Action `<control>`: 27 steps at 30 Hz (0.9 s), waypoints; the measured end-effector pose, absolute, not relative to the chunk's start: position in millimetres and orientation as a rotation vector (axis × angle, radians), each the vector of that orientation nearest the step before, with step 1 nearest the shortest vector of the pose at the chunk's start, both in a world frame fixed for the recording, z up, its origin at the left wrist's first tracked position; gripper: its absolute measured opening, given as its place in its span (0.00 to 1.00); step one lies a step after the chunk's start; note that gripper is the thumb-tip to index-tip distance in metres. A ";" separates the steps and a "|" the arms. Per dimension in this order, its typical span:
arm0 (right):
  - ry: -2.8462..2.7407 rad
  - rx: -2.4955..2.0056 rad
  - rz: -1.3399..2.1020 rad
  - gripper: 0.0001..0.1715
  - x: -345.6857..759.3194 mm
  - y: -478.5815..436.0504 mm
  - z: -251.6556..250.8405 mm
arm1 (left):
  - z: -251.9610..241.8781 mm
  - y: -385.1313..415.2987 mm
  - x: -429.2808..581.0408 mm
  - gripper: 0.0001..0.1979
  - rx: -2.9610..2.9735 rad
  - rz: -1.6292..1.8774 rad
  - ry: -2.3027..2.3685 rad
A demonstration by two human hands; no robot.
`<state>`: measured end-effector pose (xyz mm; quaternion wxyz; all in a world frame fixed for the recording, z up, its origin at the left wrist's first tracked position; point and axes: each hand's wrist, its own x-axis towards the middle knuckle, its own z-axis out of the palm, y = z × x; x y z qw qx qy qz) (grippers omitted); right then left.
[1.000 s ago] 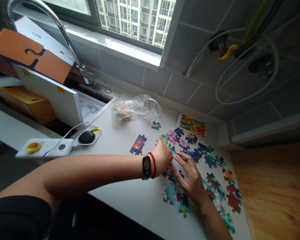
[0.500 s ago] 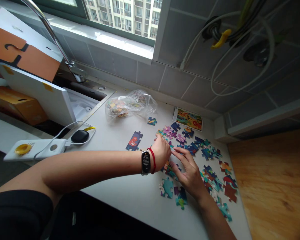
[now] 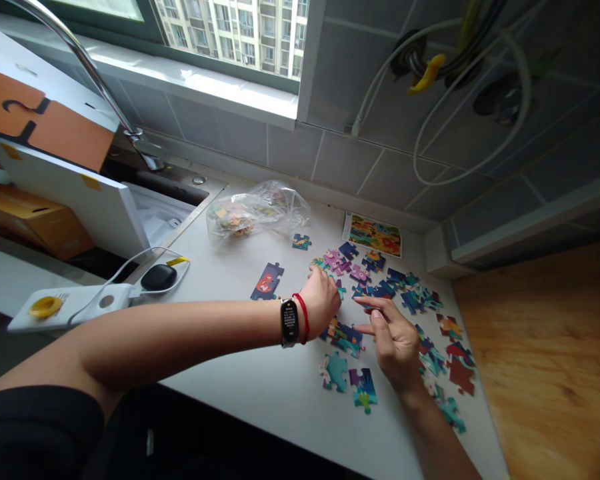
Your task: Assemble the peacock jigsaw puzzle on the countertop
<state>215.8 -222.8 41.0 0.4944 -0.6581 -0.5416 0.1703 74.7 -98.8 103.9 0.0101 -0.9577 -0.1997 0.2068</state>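
Several colourful jigsaw pieces (image 3: 380, 280) lie scattered on a white counter (image 3: 280, 393). My left hand (image 3: 323, 303), with a black band and a red cord at the wrist, rests among them with its fingers curled down on a piece I cannot make out. My right hand (image 3: 395, 337) hovers just right of it, index and thumb stretched toward a joined cluster of blue pieces (image 3: 347, 337), holding nothing. Two loose pieces (image 3: 350, 380) lie near the counter's front edge. A small printed picture card (image 3: 373, 235) lies at the back.
A clear bag of more pieces (image 3: 253, 213) sits behind, with a joined blue-red pair (image 3: 267, 281) in front of it. A sink with a tap (image 3: 145, 150), boxes (image 3: 45, 133) and a white power strip with cables (image 3: 90, 300) are at left. Wooden floor (image 3: 545, 360) lies right.
My right hand has drawn back to the right and lifted off the pieces, uncovering the blue cluster. My left hand stays in place. The view has drifted slightly.
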 end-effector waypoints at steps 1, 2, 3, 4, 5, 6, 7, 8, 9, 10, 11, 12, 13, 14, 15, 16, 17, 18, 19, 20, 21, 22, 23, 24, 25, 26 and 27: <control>-1.230 -1.602 0.469 0.19 215.0 -224.1 40.1 | 103.3 -98.8 75.0 0.21 -2.991 0.645 -0.626; -1.154 -1.606 0.513 0.18 214.8 -225.4 38.9 | 102.6 -98.8 75.4 0.21 -2.992 0.642 -0.630; -1.099 -1.610 0.534 0.18 215.1 -226.3 37.7 | 101.8 -98.7 75.7 0.21 -2.994 0.638 -0.636; -1.077 -1.613 0.529 0.17 215.9 -226.8 36.5 | 101.0 -98.7 76.0 0.21 -2.994 0.632 -0.643; -1.088 -1.616 0.503 0.18 216.8 -226.6 35.5 | 100.2 -98.6 76.2 0.20 -2.995 0.624 -0.651; -1.122 -1.618 0.470 0.20 217.7 -226.0 34.7 | 99.5 -98.7 76.3 0.20 -2.997 0.615 -0.658; -1.170 -1.615 0.436 0.24 218.2 -224.9 34.3 | 99.0 -98.8 76.4 0.19 -2.998 0.607 -0.664; -1.225 -1.604 0.406 0.28 218.4 -223.5 34.3 | 98.7 -98.9 76.5 0.18 -2.999 0.599 -0.670; -1.276 -1.588 0.388 0.30 218.0 -222.2 34.5 | 98.6 -99.2 76.6 0.17 -3.000 0.592 -0.676; -1.321 -1.568 0.379 0.31 217.2 -221.0 34.9 | 98.7 -99.4 76.7 0.16 -3.001 0.586 -0.682; -1.358 -1.548 0.375 0.31 216.0 -220.1 35.5 | 99.0 -99.7 76.9 0.16 -3.002 0.582 -0.685; -1.391 -1.528 0.370 0.30 214.6 -219.6 36.2 | 99.4 -99.9 77.1 0.16 -3.003 0.581 -0.688; -1.424 -1.512 0.367 0.29 213.2 -219.5 36.9 | 99.8 -100.0 77.3 0.15 -3.004 0.583 -0.688; -1.456 -1.501 0.365 0.28 212.0 -219.7 37.6 | 100.3 -100.0 77.5 0.15 -3.005 0.588 -0.688; -1.486 -1.494 0.364 0.28 210.9 -220.1 38.3 | 100.7 -99.8 77.6 0.16 -3.008 0.596 -0.685; -1.511 -1.493 0.363 0.27 210.2 -220.6 39.0 | 100.9 -99.6 77.7 0.16 -3.012 0.602 -0.683; -1.535 -1.494 0.363 0.27 209.7 -221.0 39.7 | 101.1 -99.4 77.8 0.17 -3.017 0.605 -0.681; -1.557 -1.494 0.362 0.27 209.5 -221.1 40.3 | 101.1 -99.2 77.8 0.18 -3.023 0.605 -0.679; -1.580 -1.493 0.361 0.28 209.5 -221.1 40.9 | 101.0 -99.0 77.8 0.18 -3.028 0.601 -0.678; -1.606 -1.489 0.363 0.28 209.6 -220.8 41.5 | 100.8 -98.9 77.8 0.19 -3.032 0.596 -0.678; -1.641 -1.483 0.373 0.28 210.0 -220.2 42.1 | 100.6 -98.9 77.8 0.19 -3.034 0.594 -0.679; -1.684 -1.477 0.388 0.27 210.5 -219.5 42.4 | 100.3 -98.9 77.8 0.20 -3.033 0.593 -0.680; -1.733 -1.476 0.407 0.25 211.2 -218.7 42.6 | 100.0 -99.0 77.9 0.20 -3.032 0.595 -0.681; -1.788 -1.485 0.429 0.20 212.2 -218.0 42.4 | 99.8 -99.2 78.0 0.21 -3.030 0.597 -0.682; -1.845 -1.499 0.450 0.15 213.3 -217.5 41.9 | 99.7 -99.3 78.2 0.21 -3.029 0.600 -0.683; -1.899 -1.518 0.467 0.09 214.6 -217.2 41.1 | 99.6 -99.5 78.5 0.21 -3.029 0.603 -0.684; -1.948 -1.539 0.483 0.07 216.0 -217.2 40.1 | 99.7 -99.7 78.8 0.20 -3.029 0.604 -0.686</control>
